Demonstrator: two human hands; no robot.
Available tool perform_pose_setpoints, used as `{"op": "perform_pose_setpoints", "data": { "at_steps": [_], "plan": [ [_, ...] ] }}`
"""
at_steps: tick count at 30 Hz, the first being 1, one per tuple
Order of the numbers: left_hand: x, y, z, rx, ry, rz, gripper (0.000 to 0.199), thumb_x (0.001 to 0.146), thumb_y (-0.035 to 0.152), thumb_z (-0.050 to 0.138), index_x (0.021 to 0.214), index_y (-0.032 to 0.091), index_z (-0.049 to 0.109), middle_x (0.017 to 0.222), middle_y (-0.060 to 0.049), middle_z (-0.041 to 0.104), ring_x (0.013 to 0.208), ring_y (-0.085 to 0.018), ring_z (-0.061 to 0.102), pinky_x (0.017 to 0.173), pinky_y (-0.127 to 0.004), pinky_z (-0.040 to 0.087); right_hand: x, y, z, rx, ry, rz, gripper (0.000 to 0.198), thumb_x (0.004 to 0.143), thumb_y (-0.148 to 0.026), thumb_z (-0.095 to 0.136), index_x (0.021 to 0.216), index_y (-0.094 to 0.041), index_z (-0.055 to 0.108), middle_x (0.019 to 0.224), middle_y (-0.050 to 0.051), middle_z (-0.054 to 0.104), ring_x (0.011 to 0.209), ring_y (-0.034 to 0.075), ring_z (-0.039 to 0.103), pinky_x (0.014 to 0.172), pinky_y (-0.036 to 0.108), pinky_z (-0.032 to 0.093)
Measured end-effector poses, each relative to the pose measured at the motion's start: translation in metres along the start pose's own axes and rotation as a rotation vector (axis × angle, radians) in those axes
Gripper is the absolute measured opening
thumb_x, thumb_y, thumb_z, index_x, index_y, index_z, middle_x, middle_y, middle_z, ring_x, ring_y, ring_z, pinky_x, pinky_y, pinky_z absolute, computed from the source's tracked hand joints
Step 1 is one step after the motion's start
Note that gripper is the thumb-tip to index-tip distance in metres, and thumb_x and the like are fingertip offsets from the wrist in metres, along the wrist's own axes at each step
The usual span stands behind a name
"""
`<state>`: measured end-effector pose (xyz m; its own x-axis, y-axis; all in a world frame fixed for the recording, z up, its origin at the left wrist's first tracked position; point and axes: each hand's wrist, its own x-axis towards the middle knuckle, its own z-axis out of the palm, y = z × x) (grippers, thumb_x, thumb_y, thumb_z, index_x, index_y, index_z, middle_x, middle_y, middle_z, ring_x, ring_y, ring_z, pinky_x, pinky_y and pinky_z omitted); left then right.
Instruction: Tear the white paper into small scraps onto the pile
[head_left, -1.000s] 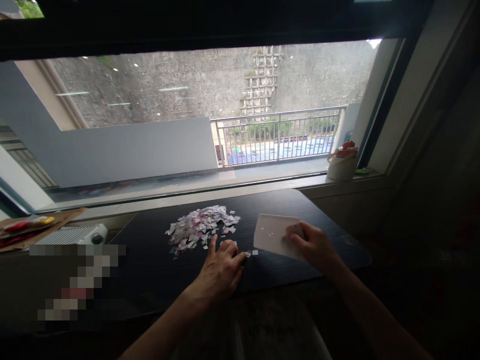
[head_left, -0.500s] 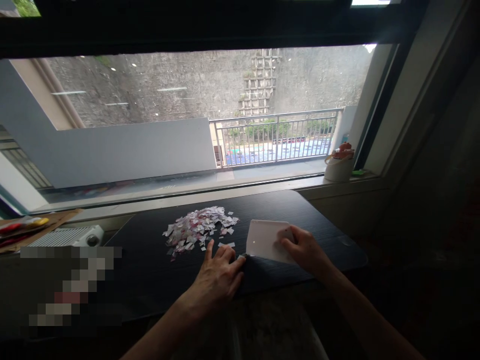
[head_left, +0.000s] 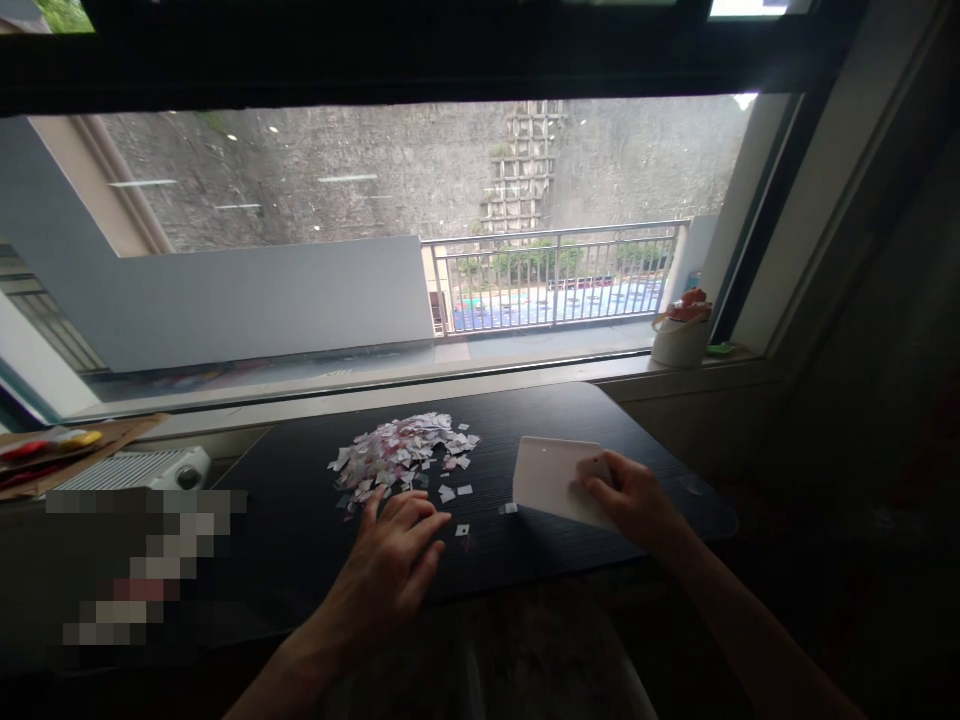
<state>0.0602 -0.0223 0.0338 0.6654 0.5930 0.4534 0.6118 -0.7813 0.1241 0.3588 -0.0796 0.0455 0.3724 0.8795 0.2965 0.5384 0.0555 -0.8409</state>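
Note:
A heap of small cut pieces (head_left: 401, 450), whitish and pinkish like paper or plastic, lies on the dark table (head_left: 555, 410). My left hand (head_left: 397, 550) is at the heap's near edge, fingers spread and curved, with nothing visible in it. Just right of its fingertips lies a small white square with a dark spot (head_left: 463, 530). My right hand (head_left: 630, 495) grips the right end of a pale, rectangular, plastic-looking thing (head_left: 551, 475), tilted above the table; its exact kind is unclear. Another small light piece (head_left: 509, 509) rests by its lower left corner.
A white container with an orange top (head_left: 681, 335) stands on the windowsill at the right. On the left are a white ribbed appliance (head_left: 142, 470) and brown cardboard (head_left: 120, 440) with red and yellow items. The wide window (head_left: 435, 180) rises behind the table.
My left hand has drawn left toward the heap, uncovering the small square with the dark spot. My right hand and the pale rectangular thing have shifted slightly right.

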Motion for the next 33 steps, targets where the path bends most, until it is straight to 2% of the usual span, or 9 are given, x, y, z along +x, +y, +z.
{"op": "perform_pose_setpoints", "data": {
  "at_steps": [4, 8, 14, 18, 23, 28, 33],
  "plan": [
    [-0.014, -0.019, 0.001, 0.006, 0.082, -0.077, 0.029, 0.084, 0.030, 0.049, 0.108, 0.029, 0.064, 0.106, -0.003, 0.067, 0.111, -0.024, 0.056, 0.108, -0.054, 0.027, -0.003, 0.005, 0.001, 0.052, -0.038, 0.037, 0.020, 0.071, -0.037, 0.054, 0.072, -0.019, 0.061, 0.058, -0.002, 0.056, 0.055, 0.015, 0.052, 0.050, 0.025, 0.040],
    [-0.028, -0.036, 0.000, -0.003, 0.178, -0.194, 0.027, 0.083, 0.034, 0.047, 0.103, 0.029, 0.065, 0.103, -0.003, 0.068, 0.108, -0.024, 0.058, 0.105, -0.054, 0.029, -0.012, 0.003, -0.001, 0.105, -0.019, 0.069, 0.024, 0.071, -0.040, 0.057, 0.077, -0.018, 0.064, 0.059, 0.000, 0.059, 0.057, 0.016, 0.054, 0.051, 0.026, 0.042],
    [-0.047, -0.047, 0.005, -0.041, 0.339, -0.301, 0.026, 0.082, 0.037, 0.049, 0.099, 0.027, 0.065, 0.100, -0.004, 0.069, 0.105, -0.026, 0.059, 0.102, -0.053, 0.033, -0.024, -0.010, -0.002, 0.168, -0.013, 0.078, 0.025, 0.071, -0.041, 0.059, 0.079, -0.017, 0.063, 0.060, 0.000, 0.059, 0.056, 0.017, 0.055, 0.050, 0.026, 0.042],
    [-0.054, -0.045, 0.012, -0.069, 0.387, -0.303, 0.023, 0.082, 0.035, 0.052, 0.100, 0.027, 0.064, 0.099, -0.003, 0.070, 0.106, -0.027, 0.059, 0.101, -0.054, 0.034, -0.022, -0.012, -0.002, 0.086, 0.014, 0.049, 0.022, 0.072, -0.040, 0.059, 0.074, -0.019, 0.062, 0.058, -0.001, 0.057, 0.055, 0.016, 0.054, 0.049, 0.026, 0.041],
    [-0.056, -0.045, 0.012, -0.124, 0.417, -0.328, 0.025, 0.082, 0.035, 0.052, 0.102, 0.025, 0.063, 0.097, -0.004, 0.069, 0.106, -0.026, 0.057, 0.097, -0.048, 0.039, -0.029, -0.007, -0.016, 0.011, -0.039, 0.094, 0.023, 0.070, -0.040, 0.057, 0.074, -0.018, 0.063, 0.059, 0.000, 0.058, 0.054, 0.016, 0.052, 0.049, 0.026, 0.039],
    [-0.056, -0.047, 0.012, -0.142, 0.436, -0.334, 0.026, 0.082, 0.036, 0.053, 0.102, 0.024, 0.063, 0.093, -0.004, 0.069, 0.104, -0.025, 0.057, 0.093, -0.045, 0.043, -0.040, -0.002, -0.031, 0.098, -0.119, 0.178, 0.025, 0.066, -0.039, 0.059, 0.076, -0.017, 0.067, 0.063, 0.002, 0.065, 0.060, 0.019, 0.058, 0.053, 0.026, 0.044],
    [-0.057, -0.049, 0.015, -0.148, 0.436, -0.345, 0.027, 0.081, 0.037, 0.053, 0.102, 0.024, 0.063, 0.091, -0.003, 0.069, 0.104, -0.025, 0.058, 0.095, -0.045, 0.042, -0.037, 0.004, -0.030, 0.237, -0.117, 0.301, 0.030, 0.063, -0.042, 0.063, 0.080, -0.018, 0.069, 0.070, 0.002, 0.069, 0.066, 0.021, 0.062, 0.056, 0.028, 0.046]
  ]
}}
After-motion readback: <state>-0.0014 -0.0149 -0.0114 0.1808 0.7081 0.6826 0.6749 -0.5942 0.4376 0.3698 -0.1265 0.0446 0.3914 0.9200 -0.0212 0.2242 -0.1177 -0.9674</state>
